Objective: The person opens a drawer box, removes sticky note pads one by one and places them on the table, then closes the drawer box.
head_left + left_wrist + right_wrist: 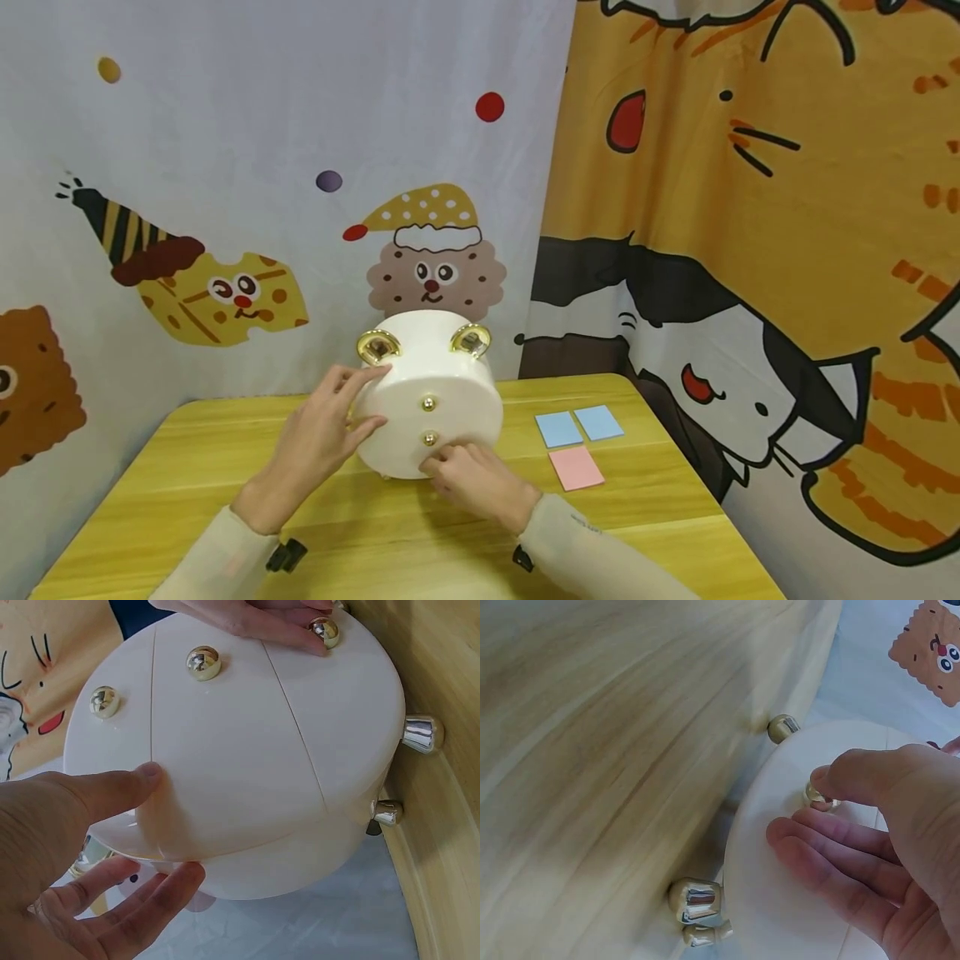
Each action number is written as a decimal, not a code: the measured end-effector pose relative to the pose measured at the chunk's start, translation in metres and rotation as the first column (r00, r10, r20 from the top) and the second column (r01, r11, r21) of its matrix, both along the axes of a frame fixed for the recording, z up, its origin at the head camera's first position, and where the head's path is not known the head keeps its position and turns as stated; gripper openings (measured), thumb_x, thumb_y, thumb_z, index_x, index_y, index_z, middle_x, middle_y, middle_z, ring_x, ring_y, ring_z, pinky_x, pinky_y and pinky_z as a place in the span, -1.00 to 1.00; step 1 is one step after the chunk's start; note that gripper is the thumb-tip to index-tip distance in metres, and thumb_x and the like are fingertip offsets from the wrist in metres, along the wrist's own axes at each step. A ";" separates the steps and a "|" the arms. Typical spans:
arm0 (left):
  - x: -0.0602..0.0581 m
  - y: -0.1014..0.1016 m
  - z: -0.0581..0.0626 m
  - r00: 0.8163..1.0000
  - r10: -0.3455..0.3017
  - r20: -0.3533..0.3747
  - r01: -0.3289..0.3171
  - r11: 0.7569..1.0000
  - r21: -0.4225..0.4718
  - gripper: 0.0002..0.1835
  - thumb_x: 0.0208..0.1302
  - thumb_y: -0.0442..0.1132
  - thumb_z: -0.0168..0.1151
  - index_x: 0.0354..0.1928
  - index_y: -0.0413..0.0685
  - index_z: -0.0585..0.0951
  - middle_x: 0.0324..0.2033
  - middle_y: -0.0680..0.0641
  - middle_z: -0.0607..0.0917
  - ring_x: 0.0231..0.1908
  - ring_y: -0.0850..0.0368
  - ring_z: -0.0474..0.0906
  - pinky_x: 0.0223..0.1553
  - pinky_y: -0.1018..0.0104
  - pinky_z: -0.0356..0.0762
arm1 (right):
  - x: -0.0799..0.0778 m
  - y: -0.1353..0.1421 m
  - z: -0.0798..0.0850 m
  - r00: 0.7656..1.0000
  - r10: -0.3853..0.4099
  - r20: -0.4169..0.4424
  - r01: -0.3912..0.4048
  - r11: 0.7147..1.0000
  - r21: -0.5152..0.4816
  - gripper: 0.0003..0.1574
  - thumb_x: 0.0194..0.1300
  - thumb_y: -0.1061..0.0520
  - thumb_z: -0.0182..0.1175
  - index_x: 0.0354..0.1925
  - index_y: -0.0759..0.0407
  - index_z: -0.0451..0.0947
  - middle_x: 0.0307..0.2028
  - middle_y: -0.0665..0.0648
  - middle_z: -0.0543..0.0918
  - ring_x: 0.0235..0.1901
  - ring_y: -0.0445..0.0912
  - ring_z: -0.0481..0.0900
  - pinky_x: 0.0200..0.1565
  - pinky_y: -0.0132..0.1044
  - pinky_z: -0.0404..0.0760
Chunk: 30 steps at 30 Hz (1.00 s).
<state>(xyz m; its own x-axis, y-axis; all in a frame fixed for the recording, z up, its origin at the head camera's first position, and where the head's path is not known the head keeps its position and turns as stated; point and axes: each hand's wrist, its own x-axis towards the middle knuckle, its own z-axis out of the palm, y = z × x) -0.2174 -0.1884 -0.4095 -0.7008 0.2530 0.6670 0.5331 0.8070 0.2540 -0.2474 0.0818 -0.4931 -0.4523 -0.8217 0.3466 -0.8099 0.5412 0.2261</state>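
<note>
A round white drawer box (pixel 467 407) stands on the table with its front toward me. Gold ring-shaped ears (pixel 378 346) sit on top and short gold feet (pixel 424 733) hold it up. Two seams part its front into three drawers, each with a gold ball knob. My left hand (pixel 315 437) holds the box at its left side, thumb on the front and fingers round the edge. With thumb and fingers, my right hand (pixel 480 483) pinches the lowest knob (pixel 819 798), which is hidden in the head view. The top knob (pixel 428 403) and middle knob (pixel 430 438) are untouched.
Right of the box, two blue sticky-note pads (pixel 558 429) and one pink pad (pixel 576 468) lie on the wood-grain table (pixel 660 500). A curtain (pixel 247 125) printed with cartoon figures hangs close behind the table and along its right side.
</note>
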 end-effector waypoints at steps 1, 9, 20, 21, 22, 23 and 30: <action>0.000 0.000 0.000 1.000 0.001 0.003 -0.001 1.000 -0.002 -0.10 0.21 -0.29 0.85 0.58 0.16 0.65 0.07 -0.17 0.69 -0.37 0.17 0.51 -0.47 0.41 0.53 | 0.000 -0.001 0.000 1.000 -0.002 0.005 0.002 1.000 -0.001 -0.81 0.44 0.09 0.64 -0.03 -0.12 0.88 -0.11 -0.14 0.92 -0.24 -0.28 0.84 -0.21 -0.47 0.77; 0.003 -0.001 -0.001 1.000 0.022 0.016 -0.021 1.000 -0.021 -0.08 0.20 -0.28 0.86 0.58 0.17 0.63 0.03 -0.16 0.67 -0.35 0.17 0.52 -0.46 0.40 0.54 | 0.001 -0.004 -0.003 0.999 0.002 0.044 -0.001 1.000 -0.026 -0.82 0.41 0.20 0.59 -0.14 -0.09 0.84 -0.20 -0.14 0.89 -0.33 -0.31 0.75 -0.29 -0.53 0.69; 0.002 0.001 0.000 1.000 0.016 0.013 -0.015 0.999 -0.030 -0.02 0.23 -0.27 0.85 0.67 0.25 0.59 0.02 -0.15 0.66 -0.33 0.18 0.51 -0.45 0.39 0.51 | 0.003 -0.005 -0.002 0.999 -0.048 -0.012 0.047 0.999 -0.003 -0.93 0.51 0.14 0.54 -0.12 -0.07 0.85 -0.16 -0.09 0.91 -0.27 -0.24 0.84 -0.27 -0.45 0.76; 0.001 0.001 0.000 1.000 0.014 0.015 -0.014 1.000 -0.027 -0.01 0.23 -0.28 0.85 0.68 0.25 0.58 0.02 -0.15 0.66 -0.33 0.17 0.52 -0.44 0.39 0.52 | 0.003 -0.005 -0.002 0.999 -0.048 -0.011 0.048 0.999 -0.002 -0.93 0.51 0.13 0.53 -0.12 -0.07 0.86 -0.16 -0.09 0.92 -0.27 -0.24 0.84 -0.27 -0.44 0.77; 0.001 0.001 0.000 1.000 0.014 0.019 -0.013 1.000 -0.024 -0.01 0.23 -0.28 0.84 0.69 0.26 0.58 0.02 -0.15 0.66 -0.32 0.17 0.52 -0.44 0.39 0.52 | 0.003 -0.005 -0.002 0.999 -0.047 -0.009 0.047 0.999 0.000 -0.93 0.52 0.13 0.52 -0.11 -0.07 0.86 -0.15 -0.09 0.92 -0.26 -0.24 0.84 -0.27 -0.44 0.77; 0.001 0.001 -0.001 1.000 0.014 0.021 -0.013 1.000 -0.023 -0.01 0.23 -0.29 0.84 0.68 0.26 0.59 0.02 -0.15 0.66 -0.32 0.17 0.53 -0.44 0.39 0.53 | 0.003 -0.006 -0.001 0.999 -0.048 -0.007 0.048 0.999 0.003 -0.94 0.54 0.13 0.51 -0.11 -0.08 0.86 -0.15 -0.10 0.92 -0.26 -0.24 0.84 -0.26 -0.44 0.77; 0.000 -0.001 -0.002 1.000 0.013 0.015 -0.012 1.000 -0.024 -0.03 0.22 -0.30 0.85 0.65 0.24 0.62 0.02 -0.15 0.66 -0.32 0.15 0.56 -0.45 0.40 0.54 | 0.004 -0.007 0.000 0.999 -0.045 -0.014 0.045 0.999 -0.002 -0.93 0.51 0.10 0.56 -0.16 -0.08 0.84 -0.18 -0.12 0.90 -0.28 -0.24 0.83 -0.28 -0.43 0.77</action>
